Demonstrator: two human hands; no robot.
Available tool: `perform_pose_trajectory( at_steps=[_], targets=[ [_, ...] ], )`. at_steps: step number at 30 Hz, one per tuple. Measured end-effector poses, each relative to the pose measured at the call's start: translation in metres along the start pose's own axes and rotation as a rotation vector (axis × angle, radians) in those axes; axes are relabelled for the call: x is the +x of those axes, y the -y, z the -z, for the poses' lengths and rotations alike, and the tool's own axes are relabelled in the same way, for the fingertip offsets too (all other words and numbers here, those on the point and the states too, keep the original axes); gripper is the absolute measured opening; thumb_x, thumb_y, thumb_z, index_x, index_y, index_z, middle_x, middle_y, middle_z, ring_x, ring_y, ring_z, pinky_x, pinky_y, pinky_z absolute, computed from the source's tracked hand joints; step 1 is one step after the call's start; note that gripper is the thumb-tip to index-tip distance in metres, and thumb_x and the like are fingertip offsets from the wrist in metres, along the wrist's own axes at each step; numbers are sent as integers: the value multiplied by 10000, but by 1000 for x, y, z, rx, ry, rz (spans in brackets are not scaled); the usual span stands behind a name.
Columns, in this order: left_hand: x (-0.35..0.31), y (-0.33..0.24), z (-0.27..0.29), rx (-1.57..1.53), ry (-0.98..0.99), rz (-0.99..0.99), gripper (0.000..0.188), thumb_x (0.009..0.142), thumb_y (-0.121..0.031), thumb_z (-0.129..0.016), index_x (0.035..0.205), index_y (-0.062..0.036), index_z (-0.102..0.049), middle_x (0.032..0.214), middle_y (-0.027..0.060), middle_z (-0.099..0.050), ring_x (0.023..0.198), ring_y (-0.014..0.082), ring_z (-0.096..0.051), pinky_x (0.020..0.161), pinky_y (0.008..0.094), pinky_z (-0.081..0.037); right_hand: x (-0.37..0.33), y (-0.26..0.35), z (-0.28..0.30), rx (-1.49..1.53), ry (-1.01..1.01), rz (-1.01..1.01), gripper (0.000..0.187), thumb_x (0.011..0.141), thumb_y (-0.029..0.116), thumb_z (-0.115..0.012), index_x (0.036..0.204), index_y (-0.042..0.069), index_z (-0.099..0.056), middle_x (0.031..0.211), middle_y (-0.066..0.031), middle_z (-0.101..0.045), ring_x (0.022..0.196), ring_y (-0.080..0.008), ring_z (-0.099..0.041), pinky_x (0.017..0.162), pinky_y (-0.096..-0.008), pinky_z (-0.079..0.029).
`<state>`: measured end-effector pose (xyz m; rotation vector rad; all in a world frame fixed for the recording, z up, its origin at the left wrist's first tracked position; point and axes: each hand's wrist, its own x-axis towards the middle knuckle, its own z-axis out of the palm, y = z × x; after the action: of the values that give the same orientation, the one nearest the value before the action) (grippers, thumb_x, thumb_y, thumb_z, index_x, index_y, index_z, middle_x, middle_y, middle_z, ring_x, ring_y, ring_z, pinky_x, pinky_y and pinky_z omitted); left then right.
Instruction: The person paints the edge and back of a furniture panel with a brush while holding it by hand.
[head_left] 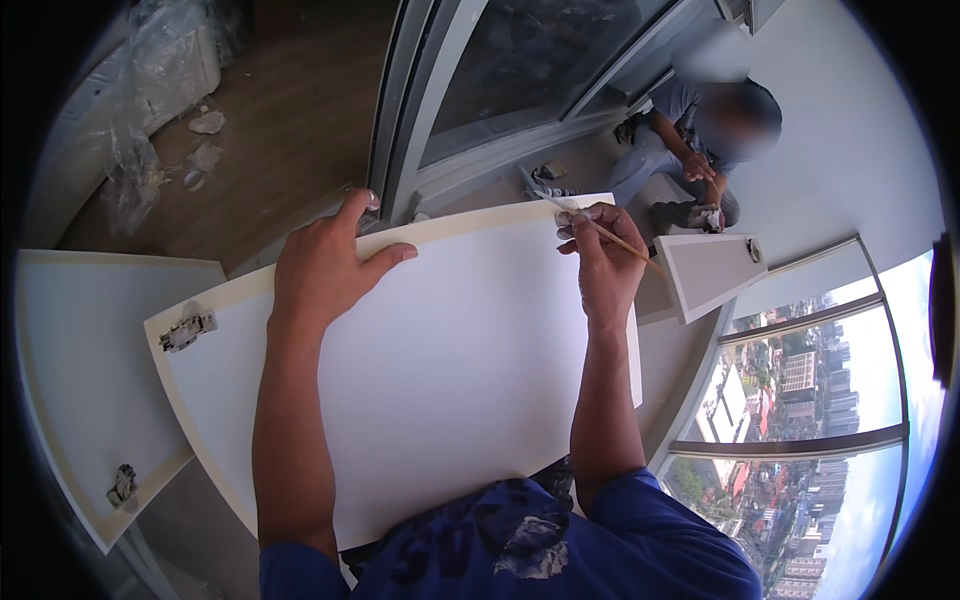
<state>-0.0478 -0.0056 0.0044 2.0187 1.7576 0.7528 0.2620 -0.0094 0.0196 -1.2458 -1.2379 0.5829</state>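
White and broad, the panel lies right in front of you, its near edge by your blue shirt, a cream border running along its far side! Your left hand is up at that far edge, thumb and forefinger spread wide apart, thumb over the face. And your right hand, at the far right corner, has its fingertips together, clamped on a thin wooden-handled tool; its handle slants down to the right, its pale tip points up-left, and whether that tip touches the panel you cannot tell. A metal hinge sits near your panel's left corner. Left of it, a second panel carries another hinge. Over at upper right, a co-worker sits beside a small white panel!
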Motion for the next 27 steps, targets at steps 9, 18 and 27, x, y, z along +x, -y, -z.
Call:
perform_pose_trajectory(
  at_steps=[9,18,27],
  targets=[
    [3,0,-7,-3,4,2,741,831,-560,-887,1351,-88,-651,1010,207,-787,912,372,-777,829,448,-593,-3,-7,9,-59,-36,5,113,1003,50,-661,1058,-48,-660,937,-128,-762,847,-178,-762,770,-304,-622],
    [3,-5,-5,1,0,6,717,827,-524,-908,1330,-76,-664,1000,201,-782,883,365,-767,797,437,-586,-10,-20,6,-39,-48,22,94,1013,14,-658,1073,-58,-664,996,-147,-757,939,-201,-769,859,-340,-641],
    [3,-2,-8,24,-14,-12,717,831,-527,-908,1329,-73,-664,892,155,-766,786,330,-751,745,425,-574,-12,-27,3,-52,-62,67,115,1011,21,-669,1093,-59,-676,987,-143,-775,941,-208,-785,867,-337,-638]
  ],
)
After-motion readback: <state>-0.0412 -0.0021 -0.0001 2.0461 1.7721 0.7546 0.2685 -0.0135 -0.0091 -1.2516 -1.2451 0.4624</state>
